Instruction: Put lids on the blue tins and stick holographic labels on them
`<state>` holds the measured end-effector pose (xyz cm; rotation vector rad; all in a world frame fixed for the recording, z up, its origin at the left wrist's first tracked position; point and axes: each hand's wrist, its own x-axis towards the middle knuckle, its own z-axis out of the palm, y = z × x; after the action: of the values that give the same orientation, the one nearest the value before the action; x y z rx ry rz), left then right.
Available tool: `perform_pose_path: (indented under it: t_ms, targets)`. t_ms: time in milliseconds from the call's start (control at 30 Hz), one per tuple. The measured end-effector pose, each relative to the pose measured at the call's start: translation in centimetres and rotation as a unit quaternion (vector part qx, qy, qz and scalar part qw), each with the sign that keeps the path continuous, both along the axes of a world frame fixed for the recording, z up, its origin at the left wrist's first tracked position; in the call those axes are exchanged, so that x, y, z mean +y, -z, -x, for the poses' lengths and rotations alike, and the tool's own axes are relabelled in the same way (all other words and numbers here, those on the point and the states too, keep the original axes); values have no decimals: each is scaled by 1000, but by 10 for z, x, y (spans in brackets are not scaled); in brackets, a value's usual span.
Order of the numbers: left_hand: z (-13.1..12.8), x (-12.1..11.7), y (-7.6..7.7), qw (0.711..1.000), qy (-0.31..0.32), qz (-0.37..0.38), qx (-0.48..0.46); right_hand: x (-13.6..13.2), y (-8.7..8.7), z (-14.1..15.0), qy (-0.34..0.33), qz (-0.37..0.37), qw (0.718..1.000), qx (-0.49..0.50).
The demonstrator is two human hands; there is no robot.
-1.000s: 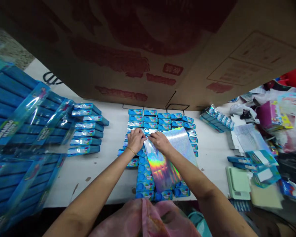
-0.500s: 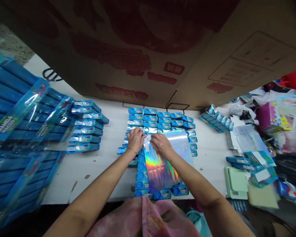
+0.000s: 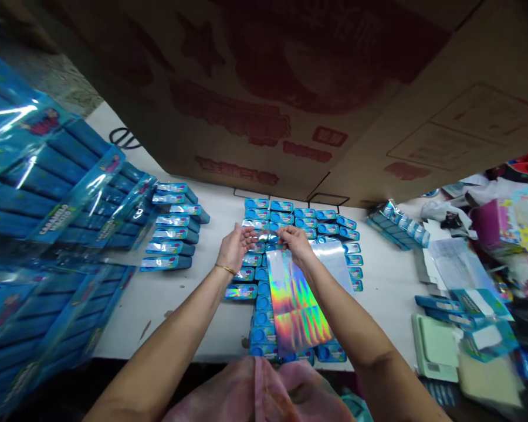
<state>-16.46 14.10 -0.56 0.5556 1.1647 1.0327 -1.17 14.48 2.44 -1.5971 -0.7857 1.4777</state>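
Note:
My left hand hovers over the left side of the rows of small blue boxes, palm turned inward and fingers apart. Thumb and fingertips of my right hand pinch a small, clear-looking sticker, whose outline is hard to make out against the boxes. Beneath my right wrist, a shiny rainbow holographic sheet lies over the boxes. More blue boxes show around its edges, some with round marks on their faces.
A large cardboard box looms across the back. Plastic-wrapped stacks of blue packs fill the left, beside a short column of boxes. On the right are a wrapped bundle, a pale green scale and mixed packaging.
My hands have drawn up off the sheet's upper left corner. The left fingers have spread apart, while the right still pinches. The whole view has shifted slightly.

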Motion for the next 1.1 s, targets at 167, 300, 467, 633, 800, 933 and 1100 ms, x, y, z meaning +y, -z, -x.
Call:
perform_pose_path:
  t_ms: [167,300,467,633,800,933,1100]
  targets:
    - [17,17,5,996,-11,-60,71,12,9,21,27,11,998,51]
    - [33,41,15,993,-5,-82,90,31,21,35,42,-7,999,10]
    - [44,73,25,991,8,-56,120,54,39,48,54,-73,982,-167]
    - [42,90,38,989,3,-26,144,62,47,52,16,-94,932,-350]
    - [35,95,52,990,-17,-28,138,65,50,53,-12,-83,893,-442]
    - [26,94,63,988,-23,-39,150,63,50,53,-51,-82,854,-512]
    - [29,91,69,948,-8,-78,309,52,44,50,-179,-141,771,-595]
